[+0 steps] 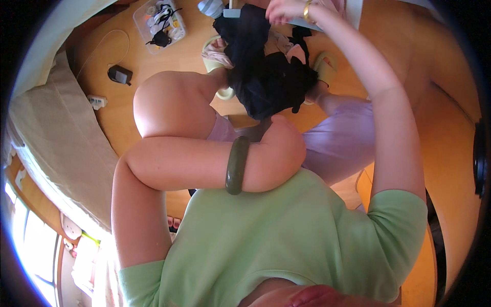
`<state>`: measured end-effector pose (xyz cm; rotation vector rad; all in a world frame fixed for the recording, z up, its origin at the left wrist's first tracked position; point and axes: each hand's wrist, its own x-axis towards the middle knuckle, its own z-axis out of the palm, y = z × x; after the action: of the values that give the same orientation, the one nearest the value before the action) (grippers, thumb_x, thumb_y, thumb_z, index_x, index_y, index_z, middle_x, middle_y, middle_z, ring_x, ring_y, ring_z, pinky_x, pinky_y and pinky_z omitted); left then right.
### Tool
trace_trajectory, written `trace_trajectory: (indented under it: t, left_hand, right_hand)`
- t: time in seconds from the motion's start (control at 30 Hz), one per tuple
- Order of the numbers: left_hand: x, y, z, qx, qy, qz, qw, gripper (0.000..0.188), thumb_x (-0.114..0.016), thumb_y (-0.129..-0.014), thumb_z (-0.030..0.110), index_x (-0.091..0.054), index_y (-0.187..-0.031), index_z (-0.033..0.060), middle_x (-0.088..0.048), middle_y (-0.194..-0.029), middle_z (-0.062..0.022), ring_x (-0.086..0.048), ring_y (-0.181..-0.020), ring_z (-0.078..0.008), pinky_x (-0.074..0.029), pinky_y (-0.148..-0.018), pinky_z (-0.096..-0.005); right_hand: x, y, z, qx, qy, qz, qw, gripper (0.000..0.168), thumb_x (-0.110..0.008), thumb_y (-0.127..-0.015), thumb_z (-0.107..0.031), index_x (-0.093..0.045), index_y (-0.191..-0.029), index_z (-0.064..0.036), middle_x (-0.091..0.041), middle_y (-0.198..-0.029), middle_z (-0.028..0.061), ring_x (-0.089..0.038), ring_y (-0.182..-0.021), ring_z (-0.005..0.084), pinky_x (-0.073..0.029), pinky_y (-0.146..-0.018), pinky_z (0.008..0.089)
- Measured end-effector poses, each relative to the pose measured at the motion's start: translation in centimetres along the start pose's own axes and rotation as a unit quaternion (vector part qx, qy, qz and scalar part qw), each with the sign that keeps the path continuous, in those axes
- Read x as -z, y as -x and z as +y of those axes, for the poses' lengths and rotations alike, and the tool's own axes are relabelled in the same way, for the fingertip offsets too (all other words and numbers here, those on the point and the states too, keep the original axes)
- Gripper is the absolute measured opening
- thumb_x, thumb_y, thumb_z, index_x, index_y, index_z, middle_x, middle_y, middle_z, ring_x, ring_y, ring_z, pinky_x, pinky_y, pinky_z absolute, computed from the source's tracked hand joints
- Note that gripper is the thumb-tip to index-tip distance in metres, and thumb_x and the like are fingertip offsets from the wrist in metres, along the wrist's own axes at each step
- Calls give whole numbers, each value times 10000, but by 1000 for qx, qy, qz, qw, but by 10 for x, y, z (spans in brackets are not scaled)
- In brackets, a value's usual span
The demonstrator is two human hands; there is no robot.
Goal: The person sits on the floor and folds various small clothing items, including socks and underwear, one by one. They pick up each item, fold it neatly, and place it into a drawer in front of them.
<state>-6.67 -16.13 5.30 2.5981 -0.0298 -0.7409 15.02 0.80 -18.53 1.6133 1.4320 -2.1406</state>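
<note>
Black cloth garments (pixel 264 76) lie in a heap between the person's feet. My left hand (pixel 284 146), below a dark green bangle (pixel 237 165), is bent inward near the heap's lower edge. Its fingers are mostly hidden, so its grip cannot be told. At the top, my right hand (pixel 282 12) reaches over the far end of the heap, fingers loosely bent and apart, nothing visible in them; a gold bracelet (pixel 307 11) circles its wrist. Pink cloth (pixel 296 53) shows beside the black garments. A light-coloured object (pixel 232 13) with an upright part stands at the heap's far end.
A clear plastic bin (pixel 182 28) of small items sits on the wooden floor at upper left. Below it are a black power adapter (pixel 120 75) with a thin cable and a white plug or socket piece (pixel 97 102). Beige fabric (pixel 57 126) hangs along the left. Pale green slippers (pixel 325 69) are on the feet.
</note>
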Motion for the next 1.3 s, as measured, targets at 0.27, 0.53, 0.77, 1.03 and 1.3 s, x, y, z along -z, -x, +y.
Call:
trace_trajectory:
  t: [0.27, 0.53, 0.77, 1.03, 1.3]
  left_hand:
    - [8, -15, 0, 66, -4, -36, 997, 199, -574, -765, 179, -702, -896, 101, -637, -854, -35, -581, -854, -212, -379, -668, -351]
    - [14, -3, 2, 68, -59, 15, 996, 233, -552, -801, 173, -690, -952, 61, -640, -923, -92, -588, -900, -258, -419, -786, -413]
    - [22, 12, 9, 53, -11, 39, 998, 270, -535, -823, 171, -670, -1003, 23, -638, -1005, -129, -593, -917, -289, -428, -840, -468]
    - [39, 21, -16, 169, 26, 4, 985, 272, -528, -823, 144, -648, -1019, -2, -631, -1028, -132, -590, -962, -278, -459, -855, -442]
    - [42, 27, -44, 204, 100, 48, 973, 230, -582, -774, 141, -651, -945, 4, -646, -967, -131, -616, -898, -267, -486, -773, -419]
  right_hand:
    - [-234, -76, 40, 53, 344, 286, 893, 407, -678, -720, -306, -615, -1101, -174, -481, -1239, 63, -523, -1023, 354, -456, -859, 468]
    - [-278, -30, 68, 131, 550, -90, 820, 236, -617, -677, -143, -676, -904, -155, -676, -931, 72, -613, -930, 236, -442, -839, 350]
    - [-193, -68, 25, 158, 280, 72, 944, 280, -625, -705, -201, -665, -967, -108, -651, -950, 139, -615, -901, 312, -497, -799, 399]
    - [-121, -190, -112, 38, 516, 332, 789, 564, -514, -855, -306, -380, -1360, -95, -273, -1439, 268, -390, -1249, 441, -270, -1056, 565]
    - [-100, -244, -57, -75, 150, 397, 902, 579, -612, -797, -393, -415, -1305, -199, -382, -1361, 209, -453, -1191, 382, -379, -998, 449]
